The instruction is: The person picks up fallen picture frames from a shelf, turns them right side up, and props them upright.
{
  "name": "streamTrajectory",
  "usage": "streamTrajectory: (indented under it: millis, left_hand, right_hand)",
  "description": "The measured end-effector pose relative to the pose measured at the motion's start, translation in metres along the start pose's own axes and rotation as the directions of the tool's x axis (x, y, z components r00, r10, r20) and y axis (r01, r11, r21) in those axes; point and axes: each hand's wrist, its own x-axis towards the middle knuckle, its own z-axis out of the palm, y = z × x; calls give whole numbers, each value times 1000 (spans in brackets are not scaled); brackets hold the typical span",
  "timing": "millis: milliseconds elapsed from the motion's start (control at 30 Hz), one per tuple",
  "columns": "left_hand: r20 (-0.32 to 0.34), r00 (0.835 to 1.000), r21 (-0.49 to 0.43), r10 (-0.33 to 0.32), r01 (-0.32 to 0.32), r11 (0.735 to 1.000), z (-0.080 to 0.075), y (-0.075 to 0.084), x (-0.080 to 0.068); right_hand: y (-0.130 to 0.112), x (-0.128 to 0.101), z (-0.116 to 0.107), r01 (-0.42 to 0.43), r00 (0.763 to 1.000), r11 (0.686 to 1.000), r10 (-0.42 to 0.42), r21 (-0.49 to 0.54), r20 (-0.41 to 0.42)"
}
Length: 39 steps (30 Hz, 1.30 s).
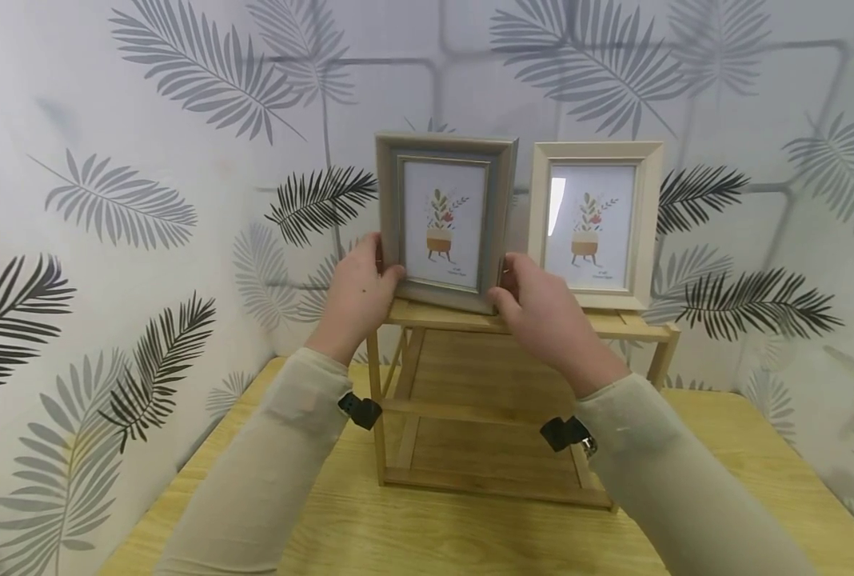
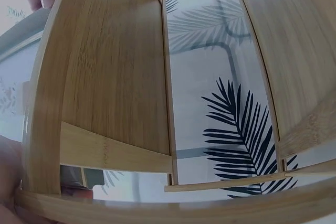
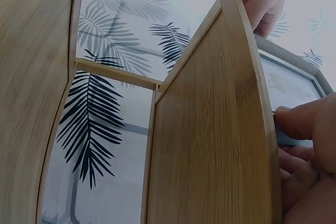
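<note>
Taupe picture frame (image 1: pixel 441 224) stands near-upright at the wooden shelf's (image 1: pixel 470 412) top, long axis vertical, picture facing the person; fingers of the left hand (image 1: pixel 355 294) and right hand (image 1: pixel 551 318) clamp its side edges.

Cream frame (image 1: pixel 646 232) (plant print (image 1: pixel 585 242) inside), yellowish wooden table (image 1: pixel 427 532), pale wall (image 1: pixel 391 96); grey and black fronds (image 1: pixel 159 352)

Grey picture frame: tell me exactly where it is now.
In the head view, the grey picture frame is held between the left grip and right grip at the top left of the wooden rack, left of the cream picture frame.
</note>
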Motion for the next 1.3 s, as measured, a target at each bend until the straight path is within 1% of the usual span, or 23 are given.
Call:
streamTrajectory:
  millis: [100,267,433,667,800,900,1200,1300]
  left_hand:
    - [11,1000,56,-9,9,998,1,1,1]
    - [55,998,131,-14,7,991,1,2,1]
    - [80,997,167,-16,3,986,4,3,-2]
    - [87,996,200,-16,-1,980,7,4,-3]
    - [104,994,213,9,-31,977,6,4,-1]
    - [124,992,220,13,-40,975,5,5,1]
    - [149,989,244,16,-52,968,1,7,3]
    - [178,984,267,13,-61,962,0,8,3]
  right_hand:
    - [0,0,1,-1,1000,1000,1,-17,1]
    - [0,-1,3,2,1000,1000,-2,-24,-8]
    - [2,-1,5,15,1000,1000,-15,-20,-27]
    - [3,-4,7,59,996,998,-58,4,-71]
    - [2,-5,7,84,993,996,-82,20,-84]
    - [2,-6,7,97,991,995,-95,19,-92]
    - [-5,-6,10,81,992,996,-77,36,-98]
    - [-6,-6,12,81,992,996,-76,45,-104]
